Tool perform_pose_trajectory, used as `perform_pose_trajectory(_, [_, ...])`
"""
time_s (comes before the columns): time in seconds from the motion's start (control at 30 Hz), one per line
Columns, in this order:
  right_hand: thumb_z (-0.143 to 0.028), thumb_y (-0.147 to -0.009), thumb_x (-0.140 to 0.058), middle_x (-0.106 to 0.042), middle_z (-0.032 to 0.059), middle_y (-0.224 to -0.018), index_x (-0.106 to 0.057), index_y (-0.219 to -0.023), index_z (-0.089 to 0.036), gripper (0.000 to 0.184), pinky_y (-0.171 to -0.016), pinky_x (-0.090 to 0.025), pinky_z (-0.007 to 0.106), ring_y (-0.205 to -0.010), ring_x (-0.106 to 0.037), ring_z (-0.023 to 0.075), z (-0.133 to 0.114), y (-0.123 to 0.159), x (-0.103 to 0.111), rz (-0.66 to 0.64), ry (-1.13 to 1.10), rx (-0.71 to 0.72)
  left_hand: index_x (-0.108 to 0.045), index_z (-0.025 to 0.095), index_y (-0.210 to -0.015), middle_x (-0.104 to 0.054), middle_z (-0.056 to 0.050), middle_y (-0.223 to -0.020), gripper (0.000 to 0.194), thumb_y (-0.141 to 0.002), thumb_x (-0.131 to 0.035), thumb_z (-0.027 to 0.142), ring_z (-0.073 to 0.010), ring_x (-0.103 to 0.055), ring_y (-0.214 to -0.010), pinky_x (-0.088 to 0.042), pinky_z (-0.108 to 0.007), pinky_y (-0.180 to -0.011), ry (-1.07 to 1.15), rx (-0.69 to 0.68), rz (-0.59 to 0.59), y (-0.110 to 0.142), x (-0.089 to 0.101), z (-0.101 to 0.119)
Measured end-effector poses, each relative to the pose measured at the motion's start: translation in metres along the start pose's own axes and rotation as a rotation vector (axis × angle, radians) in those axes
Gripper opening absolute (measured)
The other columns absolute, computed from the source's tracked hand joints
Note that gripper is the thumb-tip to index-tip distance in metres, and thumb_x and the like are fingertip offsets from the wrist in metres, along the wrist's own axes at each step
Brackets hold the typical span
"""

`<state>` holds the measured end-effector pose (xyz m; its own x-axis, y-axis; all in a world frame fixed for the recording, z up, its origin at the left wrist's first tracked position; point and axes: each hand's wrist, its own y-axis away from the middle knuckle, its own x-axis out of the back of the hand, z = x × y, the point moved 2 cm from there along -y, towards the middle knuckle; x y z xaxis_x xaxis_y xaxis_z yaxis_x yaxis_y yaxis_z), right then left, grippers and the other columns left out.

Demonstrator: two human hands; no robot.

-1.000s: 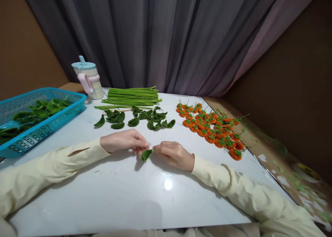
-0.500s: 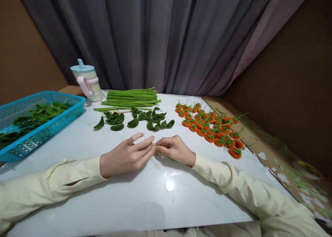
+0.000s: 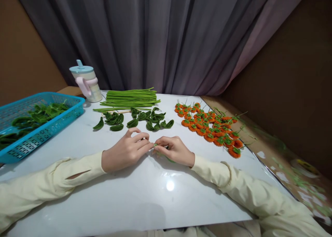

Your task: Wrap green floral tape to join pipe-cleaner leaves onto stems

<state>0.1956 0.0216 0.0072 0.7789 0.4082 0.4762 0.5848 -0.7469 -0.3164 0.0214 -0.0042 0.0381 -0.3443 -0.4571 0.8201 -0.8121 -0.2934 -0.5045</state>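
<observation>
Just below the middle of the white table, my two hands meet at a small green pipe cleaner piece (image 3: 155, 145). My right hand (image 3: 177, 149) pinches it between thumb and forefinger, and more green shows under the palm. My left hand (image 3: 129, 148) has its fingers bent, with fingertips at the piece's left end; its thumb is hidden beneath. Much of the piece is covered by the fingers. Beyond the hands lie several dark green pipe cleaner leaves (image 3: 116, 127). Behind these is a bundle of light green pipe cleaner stems (image 3: 131, 98).
Orange pipe cleaner persimmon-like pieces with green tops (image 3: 219, 133) spread across the table's right side. At left stands a blue basket (image 3: 45, 140) holding green leaves. A lidded cup (image 3: 84, 81) stands at the back left. Scraps (image 3: 304, 195) lie beyond the right edge.
My left forefinger and middle finger have curled back and lifted slightly, and the left fingertips have shifted a little. My right hand keeps its pinch in nearly the same place.
</observation>
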Motion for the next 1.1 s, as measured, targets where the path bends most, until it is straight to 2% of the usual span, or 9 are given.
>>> perform_pose_trajectory(0.2, [-0.025, -0.083, -0.052, -0.068, 0.0034, -0.065, -0.058, -0.081, -0.013, 0.013, -0.049, -0.046, 0.017, -0.056, -0.061, 0.0099, -0.001, 0.001, 0.001, 0.012, 0.074, 0.048, -0.059, 0.015, -0.094, -0.064, -0.004, -0.078, 0.02, -0.09, -0.04, 0.016, -0.0185, -0.054, -0.085, -0.028, -0.037, -0.079, 0.282, 0.249, -0.05, -0.001, 0.001, 0.0])
perform_pose_trajectory(0.33, [-0.025, -0.086, -0.049, -0.067, 0.0026, -0.066, -0.059, -0.082, -0.014, 0.015, -0.049, -0.045, 0.016, -0.053, -0.058, 0.0086, -0.003, 0.003, 0.0, 0.02, 0.18, 0.137, -0.061, 0.016, -0.09, -0.062, -0.004, -0.081, 0.021, -0.09, -0.041, 0.022, -0.0179, -0.052, -0.084, -0.029, -0.035, -0.08, 0.413, 0.356, -0.108, -0.004, 0.004, -0.004])
perform_pose_trajectory(0.5, [-0.025, -0.087, -0.047, -0.062, 0.0031, -0.063, -0.059, -0.08, -0.014, 0.018, -0.05, -0.042, 0.018, -0.052, -0.053, 0.0089, -0.004, 0.005, -0.002, 0.024, 0.332, 0.328, -0.064, 0.018, -0.083, -0.063, -0.002, -0.08, 0.02, -0.085, -0.049, 0.032, -0.0161, -0.053, -0.079, -0.037, -0.028, -0.074, 0.718, 0.542, -0.284, -0.007, 0.004, -0.014])
perform_pose_trajectory(0.6, [-0.023, -0.089, -0.044, -0.061, 0.0041, -0.063, -0.058, -0.081, -0.014, 0.018, -0.051, -0.041, 0.019, -0.054, -0.053, 0.0101, -0.003, 0.006, -0.003, 0.002, 0.354, 0.41, -0.065, 0.017, -0.079, -0.064, -0.001, -0.076, 0.019, -0.082, -0.053, 0.031, -0.015, -0.055, -0.075, -0.039, -0.025, -0.07, 0.845, 0.615, -0.362, -0.009, 0.004, -0.018])
perform_pose_trajectory(0.8, [-0.019, -0.091, -0.038, -0.058, 0.0037, -0.063, -0.053, -0.086, -0.015, 0.016, -0.053, -0.041, 0.02, -0.057, -0.053, 0.0117, 0.001, 0.007, -0.003, -0.031, 0.453, 0.435, -0.064, 0.016, -0.078, -0.064, -0.002, -0.078, 0.02, -0.079, -0.054, 0.033, -0.016, -0.055, -0.075, -0.042, -0.025, -0.069, 0.884, 0.685, -0.358, -0.012, 0.006, -0.018])
perform_pose_trajectory(1.0, [-0.012, -0.09, -0.034, -0.053, 0.003, -0.06, -0.051, -0.089, -0.014, 0.017, -0.052, -0.038, 0.023, -0.055, -0.048, 0.0131, -0.001, 0.009, -0.006, -0.066, 0.642, 0.601, -0.064, 0.015, -0.072, -0.064, -0.002, -0.068, 0.017, -0.075, -0.056, 0.029, -0.0146, -0.055, -0.067, -0.041, -0.024, -0.064, 1.349, 0.912, -0.518, -0.005, -0.005, -0.018])
perform_pose_trajectory(1.1, [-0.011, -0.09, -0.034, -0.052, 0.0034, -0.058, -0.051, -0.087, -0.013, 0.018, -0.052, -0.037, 0.024, -0.055, -0.047, 0.0134, -0.003, 0.01, -0.005, -0.048, 0.692, 0.653, -0.063, 0.014, -0.068, -0.063, -0.003, -0.068, 0.018, -0.074, -0.056, 0.029, -0.0139, -0.052, -0.065, -0.037, -0.022, -0.057, 1.484, 0.996, -0.564, -0.002, -0.012, -0.019])
